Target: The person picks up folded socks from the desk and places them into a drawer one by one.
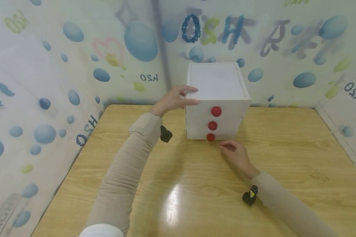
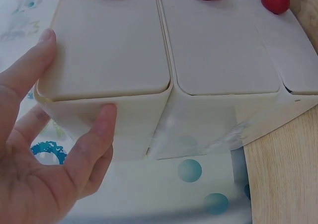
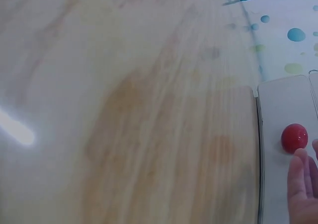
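Observation:
A white drawer box (image 1: 218,82) with three stacked drawers stands at the far side of the table. Each drawer front carries a round red knob, with the top knob (image 1: 216,111) the largest in the head view. My left hand (image 1: 175,98) grips the upper left corner of the box, its fingers spread over the top, the front edge and the side. In the left wrist view, a fingertip (image 2: 104,117) touches the side wall. Just right of the bottom knob (image 1: 210,137) is my right hand (image 1: 237,156), fingers loosely bent and holding nothing.
The wooden table (image 1: 154,191) meets a patterned wall (image 1: 142,89) close behind the box. Side walls flank it left and right. A small black wrist camera (image 1: 166,134) hangs at the left cuff, another black camera (image 1: 250,196) at the right.

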